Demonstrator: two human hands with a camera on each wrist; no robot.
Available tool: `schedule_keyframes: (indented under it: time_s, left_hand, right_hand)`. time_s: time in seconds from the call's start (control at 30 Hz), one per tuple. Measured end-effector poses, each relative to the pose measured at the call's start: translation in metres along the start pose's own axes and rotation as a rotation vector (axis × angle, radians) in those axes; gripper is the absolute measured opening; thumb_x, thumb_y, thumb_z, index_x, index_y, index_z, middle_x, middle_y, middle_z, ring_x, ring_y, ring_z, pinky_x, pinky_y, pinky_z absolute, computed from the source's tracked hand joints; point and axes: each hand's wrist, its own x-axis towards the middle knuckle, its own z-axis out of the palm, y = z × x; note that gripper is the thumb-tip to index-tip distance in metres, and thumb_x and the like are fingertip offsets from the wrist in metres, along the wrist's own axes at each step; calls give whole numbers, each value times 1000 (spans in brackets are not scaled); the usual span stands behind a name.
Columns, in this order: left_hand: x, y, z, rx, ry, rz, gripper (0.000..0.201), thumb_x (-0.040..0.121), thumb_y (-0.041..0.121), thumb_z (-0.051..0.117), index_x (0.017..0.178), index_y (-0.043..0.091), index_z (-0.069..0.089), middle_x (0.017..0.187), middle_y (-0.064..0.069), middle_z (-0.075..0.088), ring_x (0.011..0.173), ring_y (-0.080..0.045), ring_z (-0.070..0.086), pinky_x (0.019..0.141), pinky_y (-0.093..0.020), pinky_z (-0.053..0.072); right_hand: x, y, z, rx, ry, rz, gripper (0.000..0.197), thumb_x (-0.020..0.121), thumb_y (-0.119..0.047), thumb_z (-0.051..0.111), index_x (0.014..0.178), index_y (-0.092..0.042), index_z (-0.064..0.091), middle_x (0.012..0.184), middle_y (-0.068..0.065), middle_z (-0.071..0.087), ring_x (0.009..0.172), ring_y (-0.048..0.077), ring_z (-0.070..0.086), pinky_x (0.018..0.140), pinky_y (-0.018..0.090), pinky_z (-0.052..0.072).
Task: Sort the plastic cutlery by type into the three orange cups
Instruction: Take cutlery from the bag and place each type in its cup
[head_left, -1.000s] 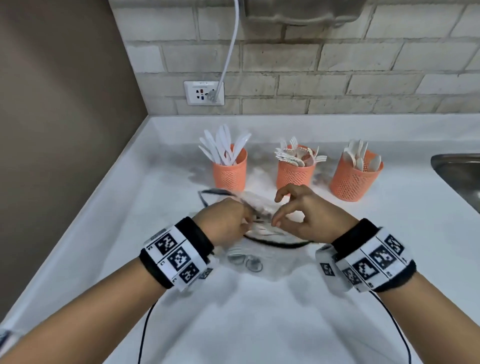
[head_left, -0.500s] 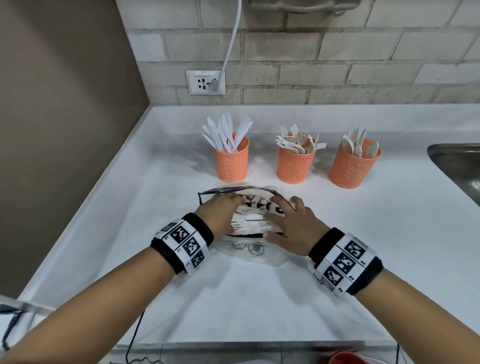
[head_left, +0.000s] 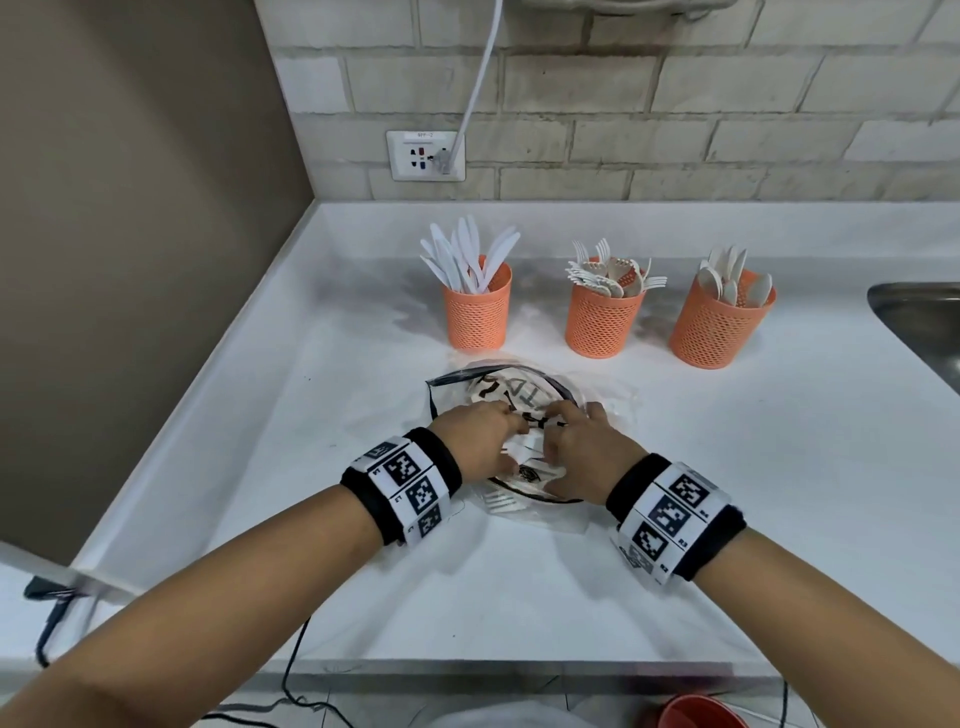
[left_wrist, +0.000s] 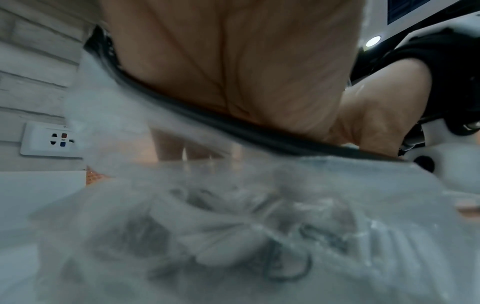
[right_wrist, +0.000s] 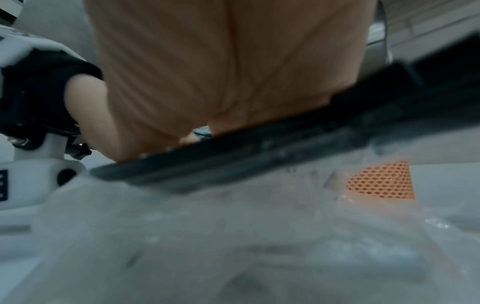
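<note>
Your left hand (head_left: 480, 439) and right hand (head_left: 582, 452) lie close together, palms down, on a clear plastic bag (head_left: 524, 400) with black print that lies flat on the white desk (head_left: 727, 467), in front of the three orange cups. The fingers of both hands meet over white cutlery pieces (head_left: 524, 447) in the bag; they look bent at the tips, but whether either hand actually has hold of a piece or only presses on the plastic cannot be told, since the hands hide the contact and both wrist views are blurred by the bag. One white fork (head_left: 501, 503) shows at the near edge of the bag, just beside your left wrist.

Behind the bag the cups stand in a row, apart from one another: the left cup (head_left: 475, 317) holds knives, the middle cup (head_left: 602, 325) holds forks, the right cup (head_left: 719, 327) holds spoons. A steel sink (head_left: 919, 317) sits at the far right of the desk, and a wall socket (head_left: 426, 156) with a white cable plugged in is above the left cup.
</note>
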Motion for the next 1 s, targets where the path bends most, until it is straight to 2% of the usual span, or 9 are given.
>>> schedule_keyframes:
  time_s: [0.13, 0.23, 0.33, 0.43, 0.57, 0.7, 0.77, 0.87, 1.0]
  left_hand:
    - [0, 3, 4, -65, 66, -43, 43, 89, 24, 55, 131, 19, 48, 134, -6, 44, 118, -28, 51, 95, -38, 46]
    - [-3, 4, 8, -77, 123, -36, 39, 90, 23, 54, 128, 17, 50, 132, -6, 44, 116, -28, 51, 94, -41, 47]
    - [-5, 3, 11, -35, 187, 28, 40, 87, 27, 57, 126, 20, 50, 128, -4, 45, 119, -24, 44, 95, -40, 45]
    - [-7, -2, 11, -42, 124, 18, 47, 84, 35, 61, 127, 22, 46, 130, -3, 46, 122, -23, 44, 97, -38, 43]
    - [-3, -7, 6, -109, 39, -26, 48, 84, 28, 64, 126, 16, 46, 132, -5, 50, 118, -24, 51, 95, -34, 43]
    - [-5, -5, 6, -169, -2, -44, 63, 79, 47, 65, 129, 14, 46, 132, -8, 53, 120, -24, 51, 98, -33, 44]
    - [-5, 0, 9, -140, 13, -54, 67, 76, 49, 66, 128, 13, 45, 129, -8, 54, 117, -25, 53, 96, -33, 45]
    - [-3, 9, 11, -42, 66, -79, 53, 82, 38, 61, 126, 11, 45, 126, -10, 55, 112, -28, 55, 90, -33, 46]
    - [0, 16, 5, -5, -4, -99, 44, 89, 25, 55, 127, 7, 44, 127, -14, 54, 114, -31, 55, 93, -38, 48]
  right_hand:
    - [0, 0, 4, -64, -63, 32, 59, 73, -37, 68, 123, -12, 46, 147, 4, 17, 127, 35, 23, 96, 37, 40]
    - [1, -1, 7, -122, -41, 44, 53, 75, -35, 68, 121, -16, 49, 146, 3, 18, 126, 33, 25, 92, 38, 44]
    - [5, -1, 6, -167, -12, 56, 46, 81, -30, 64, 121, -12, 51, 143, 4, 23, 123, 34, 30, 89, 38, 46]
    - [7, -2, 5, -174, -33, 70, 41, 86, -24, 58, 122, -6, 51, 142, 6, 25, 119, 34, 36, 90, 37, 44]
    - [8, -2, 8, -250, -35, 78, 35, 93, -15, 44, 125, -4, 49, 146, 8, 21, 118, 32, 38, 91, 33, 43]
    - [11, 0, 10, -195, -33, 108, 35, 92, -8, 39, 126, -4, 47, 146, 7, 21, 120, 33, 38, 90, 35, 45]
    - [14, 0, 12, -192, -29, 113, 34, 93, -7, 39, 125, -3, 48, 144, 7, 23, 118, 32, 38, 89, 35, 45]
    - [18, 0, 14, -149, -26, 141, 32, 93, -7, 40, 123, -2, 50, 142, 5, 25, 117, 31, 38, 87, 35, 46]
    - [19, 2, 14, -106, -10, 162, 30, 93, -3, 39, 120, 0, 51, 140, 6, 26, 114, 32, 39, 84, 37, 47]
